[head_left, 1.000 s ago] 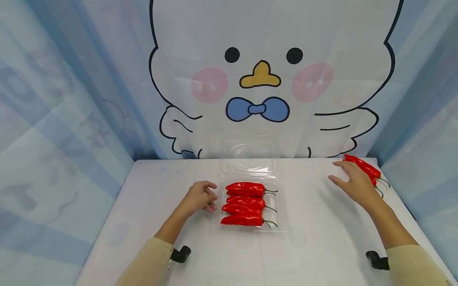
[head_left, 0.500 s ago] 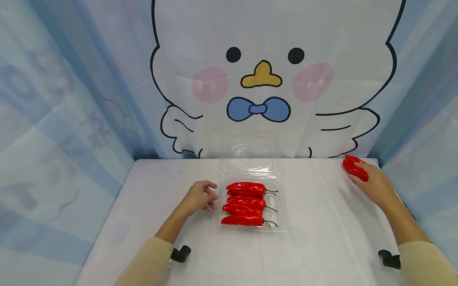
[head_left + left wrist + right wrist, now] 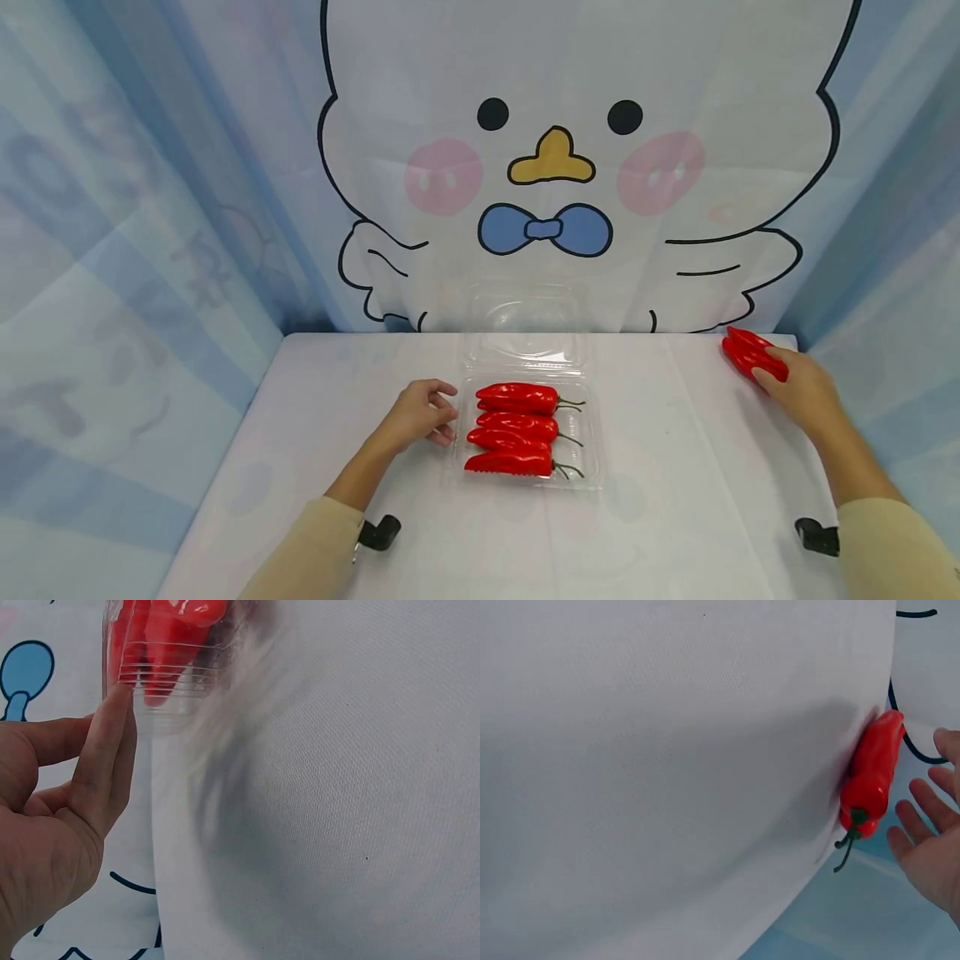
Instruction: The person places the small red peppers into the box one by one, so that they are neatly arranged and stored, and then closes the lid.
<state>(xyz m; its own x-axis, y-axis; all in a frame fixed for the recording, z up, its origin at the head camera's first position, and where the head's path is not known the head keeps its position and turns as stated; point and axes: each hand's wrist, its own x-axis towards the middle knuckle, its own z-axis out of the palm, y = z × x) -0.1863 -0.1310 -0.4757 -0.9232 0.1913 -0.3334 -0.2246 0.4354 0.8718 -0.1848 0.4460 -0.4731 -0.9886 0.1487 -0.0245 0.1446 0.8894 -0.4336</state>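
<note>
A clear plastic clamshell box lies open at mid-table, its lid raised behind. Several red chili peppers fill it in a row, stems to the right. My left hand is at the box's left side, fingers fairly straight, fingertips by its wall. At the far right corner, my right hand grips a red chili pepper in the head view; another red chili pepper lies just behind. The right wrist view instead shows spread fingers beside the peppers.
A white cloth covers the table. Its right edge runs close by the peppers. A curtain with a cartoon face hangs behind, and blue curtains flank both sides.
My right hand has come down from above the corner peppers onto the nearer one, then shifted slightly right. The left hand and the box stay put.
</note>
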